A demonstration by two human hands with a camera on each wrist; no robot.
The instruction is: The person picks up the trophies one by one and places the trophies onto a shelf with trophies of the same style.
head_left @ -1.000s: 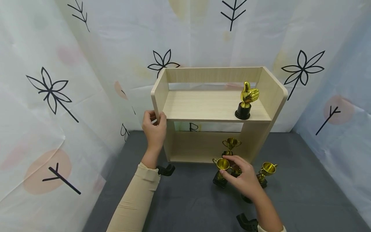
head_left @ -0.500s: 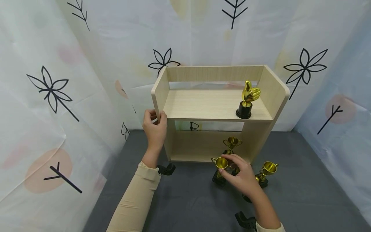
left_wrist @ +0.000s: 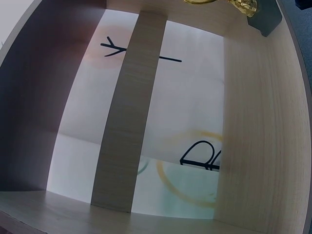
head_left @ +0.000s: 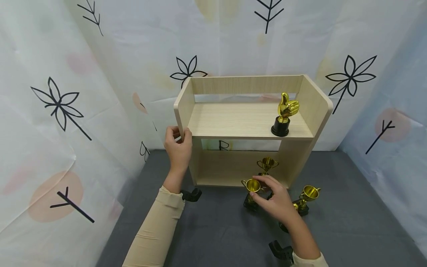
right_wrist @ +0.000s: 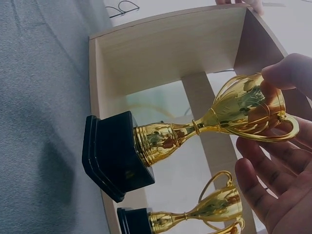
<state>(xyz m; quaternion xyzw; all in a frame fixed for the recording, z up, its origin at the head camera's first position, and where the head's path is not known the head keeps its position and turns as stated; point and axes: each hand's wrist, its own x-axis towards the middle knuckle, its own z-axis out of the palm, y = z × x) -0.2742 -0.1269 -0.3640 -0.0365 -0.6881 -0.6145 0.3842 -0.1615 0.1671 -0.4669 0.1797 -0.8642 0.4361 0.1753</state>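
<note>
My left hand (head_left: pixel 178 152) grips the front edge of the left side panel of a pale wooden two-tier shelf (head_left: pixel 227 120). Between thumb and fingers, my right hand (head_left: pixel 275 198) pinches the bowl of a gold trophy cup (head_left: pixel 252 186) with a black base. In the right wrist view this trophy cup (right_wrist: pixel 161 144) shows its whole stem and square base, held in front of the lower compartment. A second, similar trophy cup (head_left: pixel 268 163) stands inside that compartment, toward the right, partly hidden by my fingers. On the upper tier stands a gold thumbs-up trophy (head_left: pixel 284 111) with a round black base.
Right of my right hand, another gold trophy cup (head_left: pixel 309 193) stands on the dark grey cloth (head_left: pixel 213 230). A round black base (head_left: pixel 283 227) shows beside my right wrist, mostly hidden by it. Patterned white curtains (head_left: pixel 227 40) surround the table.
My right hand has shifted slightly left and toward the shelf, carrying the trophy cup with it. My left hand keeps its grip on the side panel.
</note>
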